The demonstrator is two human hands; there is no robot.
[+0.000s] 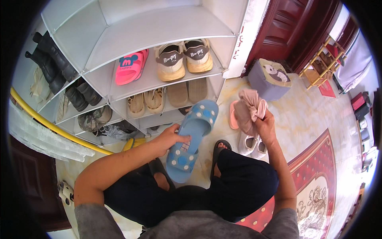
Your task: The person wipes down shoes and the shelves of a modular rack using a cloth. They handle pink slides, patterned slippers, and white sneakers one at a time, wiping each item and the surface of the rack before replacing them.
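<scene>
My left hand [171, 139] grips a pair of blue slide sandals [206, 115] with hexagon dots on the straps, held together in front of my knees. In my right hand [266, 127] is a bunched pink cloth [250, 110], held above the floor to the right. Below that cloth stand white shoes [247, 145], and a pink slipper [233, 115] lies partly behind it. Ahead, the white shoe rack [167, 27] holds pink slides [131, 67], white sneakers [171, 64], beige clogs [154, 100] and brown slides [178, 94].
Black boots [46, 65] fill the rack's left side. A yellow pole [56, 124] curves along the left. A panda-print storage stool [270, 79] stands near the dark red door [280, 27]. Behind it is a small bamboo rack [323, 61]. A red patterned rug [313, 167] lies at right.
</scene>
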